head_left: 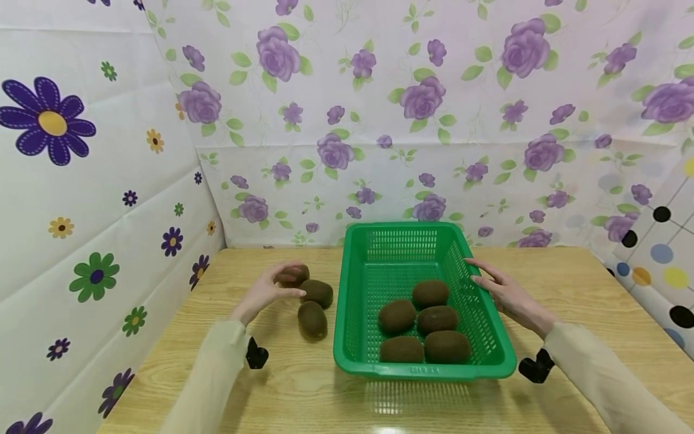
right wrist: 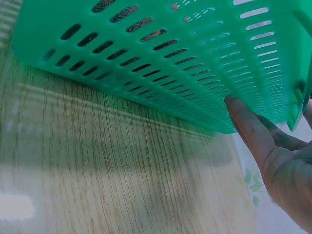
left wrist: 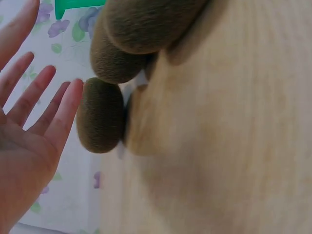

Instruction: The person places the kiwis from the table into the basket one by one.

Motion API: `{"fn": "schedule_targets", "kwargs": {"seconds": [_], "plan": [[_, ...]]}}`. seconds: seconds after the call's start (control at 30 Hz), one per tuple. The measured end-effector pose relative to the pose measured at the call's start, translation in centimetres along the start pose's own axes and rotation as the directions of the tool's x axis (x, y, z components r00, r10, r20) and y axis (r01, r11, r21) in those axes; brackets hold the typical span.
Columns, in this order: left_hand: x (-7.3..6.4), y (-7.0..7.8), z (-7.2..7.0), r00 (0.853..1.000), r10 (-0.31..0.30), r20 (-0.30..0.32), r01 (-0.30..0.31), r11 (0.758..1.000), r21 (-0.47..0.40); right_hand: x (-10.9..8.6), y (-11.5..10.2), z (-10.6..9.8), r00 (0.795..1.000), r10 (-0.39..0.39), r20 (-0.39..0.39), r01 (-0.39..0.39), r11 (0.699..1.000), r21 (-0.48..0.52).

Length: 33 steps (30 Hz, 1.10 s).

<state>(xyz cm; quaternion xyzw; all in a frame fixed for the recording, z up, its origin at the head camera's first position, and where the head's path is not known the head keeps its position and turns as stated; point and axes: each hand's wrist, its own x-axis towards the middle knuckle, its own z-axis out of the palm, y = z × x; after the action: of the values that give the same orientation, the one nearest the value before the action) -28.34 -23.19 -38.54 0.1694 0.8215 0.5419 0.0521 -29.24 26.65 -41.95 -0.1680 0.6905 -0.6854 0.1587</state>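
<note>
On the wooden table, my left hand (head_left: 269, 290) reaches over three brown kiwis with its fingers spread and nothing in its grasp. The far kiwi (head_left: 293, 276) lies partly hidden under the fingers; the middle kiwi (head_left: 317, 293) is by the thumb, and the near kiwi (head_left: 312, 320) lies closest to me. In the left wrist view, the fingertips come right beside one kiwi (left wrist: 100, 116). My right hand (head_left: 504, 292) holds the right rim of a green plastic basket (head_left: 343, 325), fingers against its slotted outer wall (right wrist: 185, 73). Several kiwis (head_left: 397, 316) lie inside, toward the basket's near end.
A flowered cloth (head_left: 336, 150) hangs behind the table, and another patterned cloth (head_left: 97, 241) closes the left side. Dotted cloth (head_left: 661, 253) stands at the right. Bare wooden tabletop (head_left: 293, 386) shows in front of the basket.
</note>
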Motion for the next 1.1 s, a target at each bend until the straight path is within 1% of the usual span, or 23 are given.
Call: {"fn": "schedule_targets", "kwargs": {"seconds": [0.13, 0.23, 0.33, 0.5, 0.57, 0.63, 0.7, 0.8, 0.9, 0.97, 1.0, 1.07, 1.1], "plan": [[-0.7, -0.7, 0.6, 0.999, -0.013, -0.043, 0.012, 1.0, -0.009, 0.0, 0.1, 0.1, 1.0, 0.002, -0.008, -0.002, 1.0, 0.005], [-1.2, -1.3, 1.1, 0.997, -0.058, -0.057, 0.058, 0.998, -0.003, 0.0, 0.1, 0.1, 1.0, 0.004, -0.006, -0.004, 1.0, 0.0], [-1.3, -2.4, 1.5, 0.995, -0.081, -0.062, 0.079, 0.997, -0.026, 0.0, 0.2, 0.0, 1.0, 0.0, -0.008, 0.0, 1.0, -0.014], [-1.4, -4.5, 2.2, 0.994, -0.064, -0.085, 0.062, 0.998, -0.03, 0.0, 0.2, -0.1, 1.0, -0.005, -0.027, 0.003, 0.998, -0.068], [-1.6, -5.0, 2.6, 0.994, -0.054, -0.095, 0.053, 0.999, -0.012, 0.1, 0.2, -0.1, 1.0, -0.001, -0.028, -0.001, 0.997, -0.078], [-1.9, -5.2, 2.9, 0.993, -0.056, -0.1, 0.055, 0.998, -0.019, 0.0, 0.2, -0.1, 1.0, -0.009, -0.016, 0.008, 0.998, -0.066], [-2.2, -5.3, 3.3, 0.992, -0.052, -0.116, 0.051, 0.999, -0.013, 0.0, 0.2, -0.1, 1.0, -0.012, -0.016, 0.011, 0.998, -0.064], [-2.6, -5.1, 3.8, 0.989, -0.057, -0.134, 0.058, 0.998, 0.003, 0.0, 0.2, -0.1, 1.0, -0.023, -0.013, 0.023, 0.998, -0.053], [-3.2, -4.1, 4.0, 0.989, -0.059, -0.138, 0.062, 0.998, 0.02, 0.0, 0.2, -0.1, 1.0, -0.015, -0.014, 0.015, 0.999, -0.043], [-3.6, -3.2, 4.2, 0.989, -0.064, -0.132, 0.069, 0.997, 0.034, 0.0, 0.1, 0.0, 1.0, -0.016, 0.0, 0.016, 1.0, -0.015], [-3.7, -2.8, 4.2, 0.99, -0.06, -0.128, 0.065, 0.997, 0.037, 0.0, 0.1, 0.0, 1.0, -0.016, 0.006, 0.016, 1.0, -0.004], [-3.7, -3.2, 4.4, 0.991, -0.037, -0.127, 0.045, 0.997, 0.057, 0.0, 0.1, 0.0, 1.0, -0.013, 0.01, 0.013, 1.0, 0.004], [-3.7, -3.0, 4.5, 0.992, -0.024, -0.127, 0.033, 0.997, 0.067, 0.0, 0.1, 0.0, 1.0, -0.012, 0.011, 0.012, 1.0, 0.005]]}}
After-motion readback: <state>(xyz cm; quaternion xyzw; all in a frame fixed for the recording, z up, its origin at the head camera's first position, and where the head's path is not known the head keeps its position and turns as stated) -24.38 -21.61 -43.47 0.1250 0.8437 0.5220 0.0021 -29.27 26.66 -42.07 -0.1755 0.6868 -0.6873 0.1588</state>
